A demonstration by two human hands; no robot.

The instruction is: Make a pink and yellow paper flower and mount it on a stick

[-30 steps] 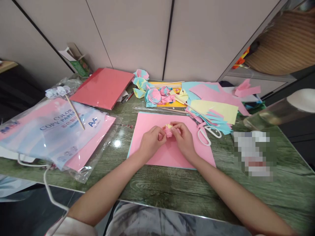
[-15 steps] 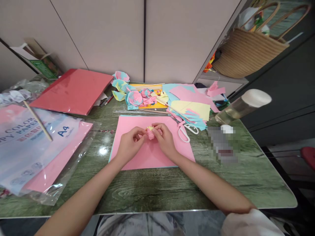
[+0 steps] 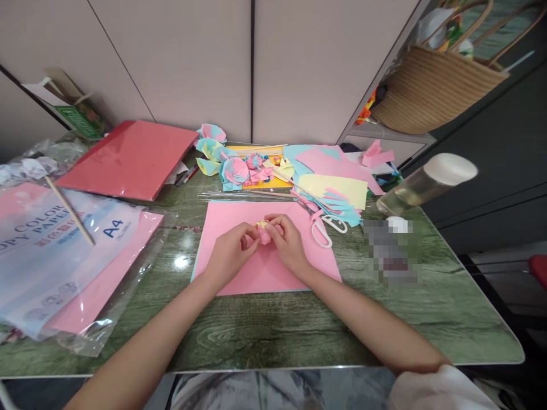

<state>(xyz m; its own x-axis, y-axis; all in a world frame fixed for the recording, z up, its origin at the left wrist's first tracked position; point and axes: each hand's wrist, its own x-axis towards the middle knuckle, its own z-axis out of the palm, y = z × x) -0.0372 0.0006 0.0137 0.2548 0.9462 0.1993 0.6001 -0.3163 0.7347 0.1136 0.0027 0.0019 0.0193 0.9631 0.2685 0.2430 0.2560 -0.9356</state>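
Both hands meet over a pink paper sheet [image 3: 239, 273] lying on the green wood-grain table [image 3: 299, 330]. Between them is a small crumpled pink and yellow paper piece [image 3: 264, 232]. My left hand [image 3: 231, 253] pinches its left side with fingers curled. My right hand [image 3: 288, 242] grips its right side, fingers wrapped over the top. Most of the paper piece is hidden by the fingers.
White-handled scissors [image 3: 323, 229] lie right of the sheet. Behind are cut coloured papers [image 3: 333, 188], paper flowers [image 3: 235, 168] and thin sticks [image 3: 239, 195]. A red folder [image 3: 128, 159] and an A4 colour-paper pack [image 3: 55, 250] sit left; a clear bottle [image 3: 427, 182] and woven basket [image 3: 436, 85] right.
The view swung to the right a second ago and has since steadied. Both hands stay on the small paper piece with only slight finger shifts.
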